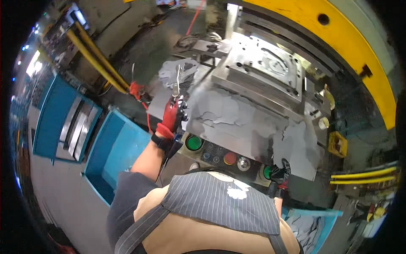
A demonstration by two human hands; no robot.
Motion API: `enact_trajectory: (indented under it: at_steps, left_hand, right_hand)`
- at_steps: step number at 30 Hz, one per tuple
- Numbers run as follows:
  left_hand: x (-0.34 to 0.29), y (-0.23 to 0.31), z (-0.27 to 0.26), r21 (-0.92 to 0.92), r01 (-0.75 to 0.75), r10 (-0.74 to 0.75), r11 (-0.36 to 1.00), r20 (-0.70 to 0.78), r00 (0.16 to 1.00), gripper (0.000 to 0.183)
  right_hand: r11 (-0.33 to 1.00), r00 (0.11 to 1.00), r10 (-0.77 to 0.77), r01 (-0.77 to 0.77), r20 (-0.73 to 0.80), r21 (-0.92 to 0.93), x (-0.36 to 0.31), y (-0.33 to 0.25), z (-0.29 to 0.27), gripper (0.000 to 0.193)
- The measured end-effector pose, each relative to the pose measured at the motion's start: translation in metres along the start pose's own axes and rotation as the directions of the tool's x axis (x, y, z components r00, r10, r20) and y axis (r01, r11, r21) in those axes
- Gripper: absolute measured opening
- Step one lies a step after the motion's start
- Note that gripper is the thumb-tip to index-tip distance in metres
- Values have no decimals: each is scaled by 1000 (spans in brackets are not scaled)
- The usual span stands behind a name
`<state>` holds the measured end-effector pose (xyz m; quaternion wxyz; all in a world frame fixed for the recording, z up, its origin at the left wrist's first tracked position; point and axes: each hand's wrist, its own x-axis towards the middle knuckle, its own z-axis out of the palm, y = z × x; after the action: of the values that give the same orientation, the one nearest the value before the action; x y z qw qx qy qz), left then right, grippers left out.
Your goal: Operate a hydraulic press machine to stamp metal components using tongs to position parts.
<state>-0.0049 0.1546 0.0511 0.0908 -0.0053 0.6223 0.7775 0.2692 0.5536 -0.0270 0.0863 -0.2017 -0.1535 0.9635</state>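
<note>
My left hand [172, 114], in a red and black glove, is closed around a slim silvery metal hand tool [176, 89]; its exact kind is hard to make out. The tool points away from me, beside a crumpled grey cloth [171, 74]. Just below that hand, a green push button [194, 143] sits at the left of a control panel [215, 152]. My right hand [279, 171], gloved in black, rests at the right green button [267, 172] and partly covers it, fingers stretched. Beyond both hands a steel die [258, 84] lies on the press bed.
A yellow press frame [359, 46] arches over the far right. Blue bins [114, 148] stand on my left, one holding metal strips [78, 127]. Another blue bin [313, 228] is at my lower right. Worn grey sheeting [228, 114] covers the table before the die.
</note>
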Motion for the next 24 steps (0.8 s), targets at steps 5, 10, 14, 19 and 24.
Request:
enact_trajectory:
  at_steps: [5, 10, 14, 19, 24]
  left_hand:
    - [20, 8, -50, -54, 222, -222, 974, -10, 975, 17]
    - [31, 18, -78, -272, 454, -326, 848, 407, 853, 28]
    - [50, 2, -131, -488, 404, -104, 774, 531, 841, 28]
    - [-6, 11, -75, -376, 141, -18, 916, 312, 950, 30]
    - [-41, 9, -26, -184, 148, -121, 972, 151, 981, 26]
  right_hand:
    - [969, 980, -198, 198, 18, -145, 29, 16, -10, 36]
    - [994, 989, -66, 54, -133, -92, 30, 28, 18, 32]
    - [803, 955, -296, 253, 7, -539, 25, 14, 22, 31]
    - [734, 973, -222, 206, 59, -647, 7, -34, 105, 32]
    - [550, 947, -218, 319, 236, -772, 112, -89, 215, 31]
